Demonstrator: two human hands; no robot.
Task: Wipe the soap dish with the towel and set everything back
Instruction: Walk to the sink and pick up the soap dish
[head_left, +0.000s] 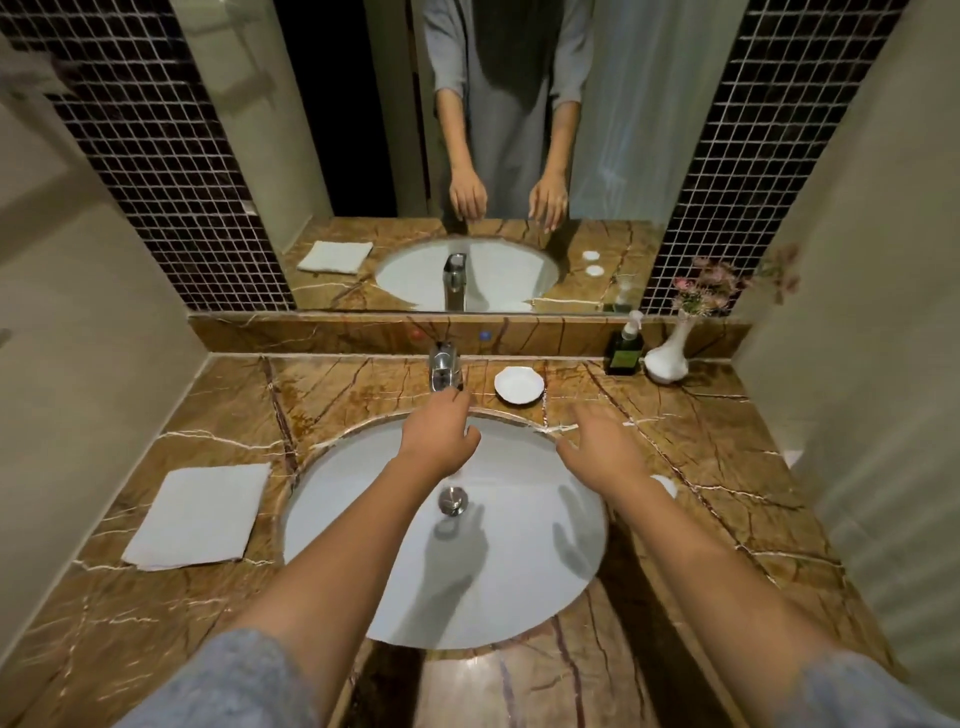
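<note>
One towel (200, 514), one soap dish (518, 384), one pump bottle (624, 349), one vase (667, 353), one faucet (444, 368), two hands (441, 439).

Glossy veined marble counter (675, 447), chrome tap (444, 366)

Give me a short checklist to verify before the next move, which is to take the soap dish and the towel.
1. Soap dish free to lift, on the counter behind the basin, right of the tap: ok.
2. Dish holds soap: cannot tell.
3. Towel folded flat, left of the basin, nothing on it: ok.
4. Left hand empty, over the basin near the tap: ok.
5. Right hand empty, fingers spread: ok.
6. Soap bottle and vase stand apart from the dish: ok.
</note>
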